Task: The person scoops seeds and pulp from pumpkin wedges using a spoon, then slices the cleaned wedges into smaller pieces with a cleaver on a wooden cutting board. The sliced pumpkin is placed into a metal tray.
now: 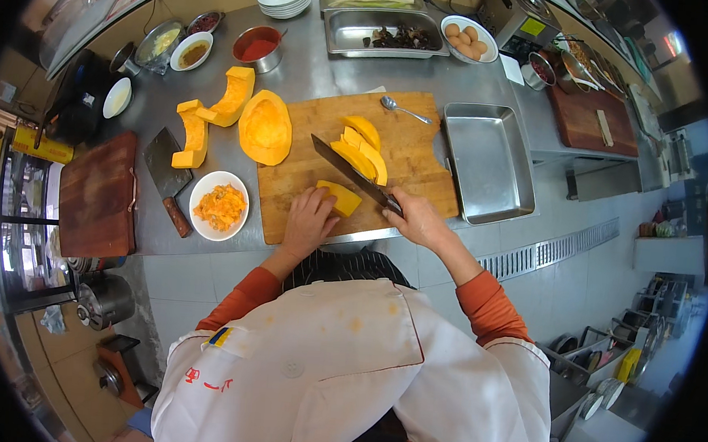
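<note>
My right hand point(418, 217) grips the handle of a kitchen knife point(348, 171), its blade slanting up and left over a wooden cutting board point(299, 126). With its fingertips my left hand point(310, 218) holds a chunk of pumpkin point(342, 199) against the board, just below the blade. Beyond the knife lie several cut pumpkin slices point(361, 148), partly hidden by it. A hollowed pumpkin piece point(265, 127) rests at the board's left edge, and two curved pumpkin pieces point(231, 98) sit farther left. A metal spoon point(404, 110) is near the board's far edge.
Left of the board are a white bowl of pumpkin pulp point(220, 207) and a cleaver point(168, 173). An empty steel tray point(491, 162) stands to the right. Toward the back are a pot of red sauce point(259, 48), a steel pan point(344, 32) and a bowl of eggs point(467, 42).
</note>
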### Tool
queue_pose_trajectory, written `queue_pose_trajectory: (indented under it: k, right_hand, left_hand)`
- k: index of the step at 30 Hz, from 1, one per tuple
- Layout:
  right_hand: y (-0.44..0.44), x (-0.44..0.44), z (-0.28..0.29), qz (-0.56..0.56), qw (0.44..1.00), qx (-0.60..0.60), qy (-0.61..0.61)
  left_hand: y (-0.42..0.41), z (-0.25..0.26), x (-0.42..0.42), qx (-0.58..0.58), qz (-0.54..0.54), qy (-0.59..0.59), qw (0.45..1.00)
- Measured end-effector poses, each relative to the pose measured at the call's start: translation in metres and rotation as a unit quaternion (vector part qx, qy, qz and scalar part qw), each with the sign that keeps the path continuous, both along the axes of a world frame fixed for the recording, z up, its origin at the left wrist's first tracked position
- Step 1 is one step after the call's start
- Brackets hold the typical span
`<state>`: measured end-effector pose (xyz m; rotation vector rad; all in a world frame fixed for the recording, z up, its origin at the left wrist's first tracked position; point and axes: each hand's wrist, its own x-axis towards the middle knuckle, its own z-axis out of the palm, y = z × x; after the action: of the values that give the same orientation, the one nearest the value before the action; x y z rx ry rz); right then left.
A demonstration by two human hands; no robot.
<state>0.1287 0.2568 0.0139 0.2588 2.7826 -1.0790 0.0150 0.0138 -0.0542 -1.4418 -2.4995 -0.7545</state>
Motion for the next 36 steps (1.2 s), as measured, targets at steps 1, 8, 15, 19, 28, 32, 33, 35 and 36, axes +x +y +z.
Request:
queue_pose_trajectory:
  k: [1, 8, 15, 19, 28, 32, 33, 35, 36]
  right_hand:
    - [0.001, -0.002, -0.003, 0.007, 1.000, 0.001, 0.014]
    - [0.008, -0.014, 0.002, 0.015, 0.999, -0.046, 0.025]
    - [0.002, -0.014, 0.047, 0.061, 0.997, 0.052, -0.024]
    - [0.001, -0.015, 0.064, 0.101, 0.990, 0.084, -0.052]
    - [0.008, -0.028, 0.065, 0.120, 0.988, 0.064, -0.079]
    - [0.016, -0.039, 0.041, 0.142, 0.985, 0.056, -0.083]
    - [0.018, -0.041, 0.029, 0.142, 0.985, 0.053, -0.080]
    - [0.017, -0.035, 0.005, 0.127, 0.989, 0.043, -0.068]
    - [0.015, -0.033, 0.002, 0.123, 0.990, 0.041, -0.062]
  left_hand:
    - [0.002, 0.000, -0.001, -0.005, -0.006, -0.007, 1.000]
    - [0.013, -0.012, -0.020, 0.018, -0.052, 0.019, 0.998]
    - [0.015, -0.008, -0.025, 0.014, -0.056, 0.028, 0.998]
    - [0.016, -0.005, -0.026, 0.004, -0.053, 0.020, 0.998]
    - [0.015, -0.002, -0.026, -0.015, -0.055, -0.011, 0.998]
    - [0.014, -0.004, -0.024, -0.011, -0.057, -0.026, 0.998]
    - [0.014, -0.006, -0.024, -0.011, -0.057, -0.021, 0.998]
    - [0.012, -0.007, -0.024, -0.011, -0.057, -0.024, 0.998]
    - [0.014, -0.008, -0.022, -0.009, -0.054, -0.027, 0.998]
